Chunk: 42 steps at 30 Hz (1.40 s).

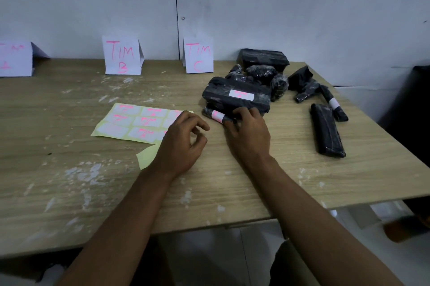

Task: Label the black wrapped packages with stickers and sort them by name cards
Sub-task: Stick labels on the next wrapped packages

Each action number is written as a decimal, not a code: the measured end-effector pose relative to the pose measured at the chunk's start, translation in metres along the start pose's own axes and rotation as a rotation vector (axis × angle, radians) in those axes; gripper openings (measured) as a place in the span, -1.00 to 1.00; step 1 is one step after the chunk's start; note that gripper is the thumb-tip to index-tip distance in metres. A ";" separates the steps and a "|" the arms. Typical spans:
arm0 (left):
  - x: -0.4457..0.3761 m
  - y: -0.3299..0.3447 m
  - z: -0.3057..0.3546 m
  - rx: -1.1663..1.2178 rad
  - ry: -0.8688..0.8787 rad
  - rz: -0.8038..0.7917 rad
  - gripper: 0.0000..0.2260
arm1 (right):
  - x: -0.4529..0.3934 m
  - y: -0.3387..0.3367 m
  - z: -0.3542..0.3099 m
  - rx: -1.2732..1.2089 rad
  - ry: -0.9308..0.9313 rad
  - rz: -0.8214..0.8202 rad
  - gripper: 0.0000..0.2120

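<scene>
A pile of black wrapped packages (pixel 263 69) lies at the back right of the table. A large flat one (pixel 237 97) carries a white sticker with pink writing. In front of it lies a small black roll (pixel 215 115) with a white sticker round it; my right hand (pixel 246 132) grips its right end. My left hand (pixel 183 141) hovers over the table beside the sticker sheet (pixel 135 123), fingers loosely curled and holding nothing. Three white name cards stand along the wall: one at the far left (pixel 15 58), "TIM B" (pixel 122 56) and "TIM C" (pixel 197 56).
A long black package (pixel 327 130) lies alone to the right, and a thin labelled roll (pixel 334 105) behind it. A peeled yellow backing scrap (pixel 146 156) lies near my left wrist. The table's right edge slants close to these packages.
</scene>
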State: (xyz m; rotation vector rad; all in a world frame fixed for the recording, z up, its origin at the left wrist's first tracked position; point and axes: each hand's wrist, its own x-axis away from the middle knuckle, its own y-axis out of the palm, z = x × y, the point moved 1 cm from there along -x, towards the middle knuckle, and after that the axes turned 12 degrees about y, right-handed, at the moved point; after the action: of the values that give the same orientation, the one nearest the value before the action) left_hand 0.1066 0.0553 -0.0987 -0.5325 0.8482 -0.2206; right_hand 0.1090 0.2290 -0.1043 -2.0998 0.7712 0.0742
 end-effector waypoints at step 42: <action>0.040 -0.078 -0.034 -0.431 -0.434 -0.065 -0.47 | 0.055 0.005 -0.023 0.031 -0.519 -0.395 -0.72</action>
State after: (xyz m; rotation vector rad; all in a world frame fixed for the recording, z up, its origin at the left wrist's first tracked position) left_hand 0.1085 -0.0392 -0.1022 -0.9718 0.4507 0.0256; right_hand 0.1455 0.1820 -0.1118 -2.0348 0.0465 0.3704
